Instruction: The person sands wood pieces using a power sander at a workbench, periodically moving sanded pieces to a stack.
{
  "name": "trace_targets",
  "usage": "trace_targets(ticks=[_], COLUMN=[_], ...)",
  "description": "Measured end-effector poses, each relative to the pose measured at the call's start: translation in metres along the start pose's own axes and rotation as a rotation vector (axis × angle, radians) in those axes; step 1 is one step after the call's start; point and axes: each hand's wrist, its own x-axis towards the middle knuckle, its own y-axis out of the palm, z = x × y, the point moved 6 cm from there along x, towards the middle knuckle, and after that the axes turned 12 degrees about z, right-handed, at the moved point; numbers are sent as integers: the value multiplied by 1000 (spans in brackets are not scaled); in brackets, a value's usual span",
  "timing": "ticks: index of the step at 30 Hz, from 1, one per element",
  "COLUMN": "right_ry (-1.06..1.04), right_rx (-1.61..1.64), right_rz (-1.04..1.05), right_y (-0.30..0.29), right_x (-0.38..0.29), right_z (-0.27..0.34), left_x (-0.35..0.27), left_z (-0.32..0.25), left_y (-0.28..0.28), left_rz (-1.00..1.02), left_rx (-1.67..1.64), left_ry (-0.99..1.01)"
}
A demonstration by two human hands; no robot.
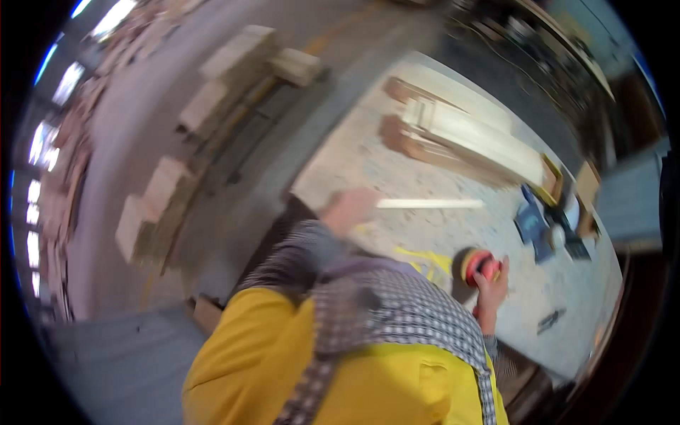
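Note:
My left hand (351, 209), blurred by motion, is at one end of a narrow pale wooden strip (431, 203) and appears to grip it. The strip stretches sideways over the worktable (345, 159). On the other side of me, my right hand (491, 287) is closed around a red palm sander (481, 265) with a yellowish rim. The sander is tilted, and its pad faces the strip's side of the table. Between the sander and my checked apron (409, 303) lies thin yellow material (430, 260), too blurred to name.
A stack of pale wooden boards (478, 141) lies across the table's far part. Blue packets (534, 226), an open cardboard box (587, 180) and a small dark hand tool (551, 321) are at the right. Stacked timber blocks (226, 79) stand on a rack beyond the table's left edge.

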Motion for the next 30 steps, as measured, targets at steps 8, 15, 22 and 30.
trace_targets(ticks=[8,15,22,30], right_ry=[-118,-197,-333,-296], right_rx=[-217,-504,-487,-464], right_rz=[43,273,577,447], right_y=[-34,3,87,76], right_x=[36,73,29,27], right_z=[97,137,210,188], left_x=[-1,-21,-34,-25], left_z=[-6,-14,-4,10], left_y=[33,57,59,15], left_rz=[-37,-378,-471,61], left_rx=[103,262,175,99], left_ry=[-2,116,185,32])
